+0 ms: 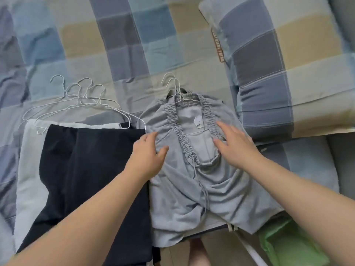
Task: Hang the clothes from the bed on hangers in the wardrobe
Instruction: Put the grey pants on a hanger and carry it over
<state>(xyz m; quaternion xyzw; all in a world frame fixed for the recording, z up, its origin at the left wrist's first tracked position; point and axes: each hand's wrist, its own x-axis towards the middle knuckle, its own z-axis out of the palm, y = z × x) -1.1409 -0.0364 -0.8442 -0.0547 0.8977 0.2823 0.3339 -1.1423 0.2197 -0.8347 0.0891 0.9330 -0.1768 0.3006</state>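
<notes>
Fingers [222, 126] of the left hand [148, 153] and right hand [237, 145] are laid released on the grey shorts [192, 181], probably so that they are smoothed over the hanger [176, 88].

Both arms are bare and extended forward, converging toward the middle of the view. Left forearm [86, 217] enters from the lower left corner, wrist straight. Left hand [148, 154] is palm down, fingers loosely bent and close together, thumb set apart and pointing to the right. Right forearm [307, 189] enters from the right edge, angled up and leftward. Right hand [236, 144] is palm down and flat, fingers straight and spread. The hands are near each other, not touching.
</notes>
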